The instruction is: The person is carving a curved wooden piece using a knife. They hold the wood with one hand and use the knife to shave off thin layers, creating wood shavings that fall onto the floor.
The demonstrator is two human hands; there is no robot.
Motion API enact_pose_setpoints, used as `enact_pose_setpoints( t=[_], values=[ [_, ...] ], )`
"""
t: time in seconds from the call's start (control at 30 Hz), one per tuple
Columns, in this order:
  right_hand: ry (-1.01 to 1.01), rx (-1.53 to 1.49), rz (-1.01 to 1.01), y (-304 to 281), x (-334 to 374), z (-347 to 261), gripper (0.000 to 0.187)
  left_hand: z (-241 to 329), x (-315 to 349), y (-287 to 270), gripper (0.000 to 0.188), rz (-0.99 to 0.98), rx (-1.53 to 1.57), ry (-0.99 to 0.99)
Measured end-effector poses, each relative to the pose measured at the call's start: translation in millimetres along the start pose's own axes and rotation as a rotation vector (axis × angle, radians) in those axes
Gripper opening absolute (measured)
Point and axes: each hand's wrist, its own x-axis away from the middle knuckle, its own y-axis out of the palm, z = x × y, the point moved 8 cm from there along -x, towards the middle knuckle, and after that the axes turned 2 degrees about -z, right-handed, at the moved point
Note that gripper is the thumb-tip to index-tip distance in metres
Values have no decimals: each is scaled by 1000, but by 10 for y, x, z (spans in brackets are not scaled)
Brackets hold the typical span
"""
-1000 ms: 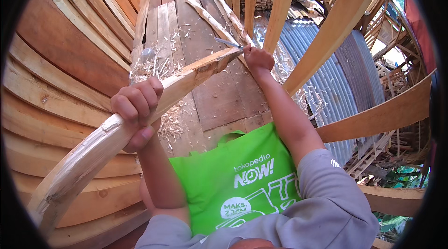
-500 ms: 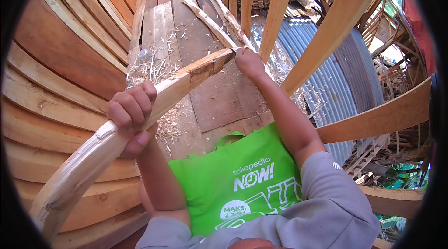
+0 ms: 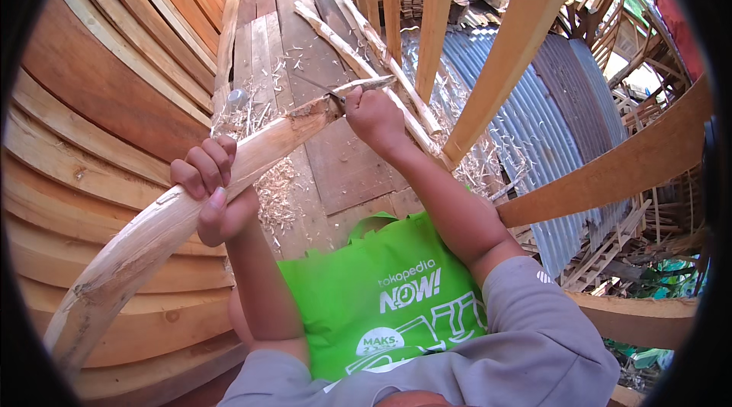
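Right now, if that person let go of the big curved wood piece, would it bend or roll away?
Probably neither. The curved timber looks thick and solid, so likely stiff and heavy. Its bend and rough hewn faces should stop it rolling, though it might tip sideways. The left hand wraps it; the right hand works at its far end.

- A bright green bag (image 3: 381, 292) is lying across your lap between your forearms, soft and roughly square, showing white printed lettering and white line drawings on its front
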Motion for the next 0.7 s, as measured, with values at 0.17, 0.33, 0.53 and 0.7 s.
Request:
enact_pose_setpoints(
  t=[0.17, 0.33, 0.53, 0.7],
  values=[
    [11, 14, 6, -78, -39, 161, 61, -35, 24, 108, 27, 103, -44, -16],
    [-31, 48, -32, -7, 32, 14, 62, -37, 53, 59, 26, 57, -28, -14],
    [25, 69, -73, -118, 100, -64, 63, 9, 62, 59, 24, 41, -62, 4],
    [-38, 126, -33, -3, -52, 226, 60, -27, 55, 71, 24, -3, -32, -14]
  ],
)
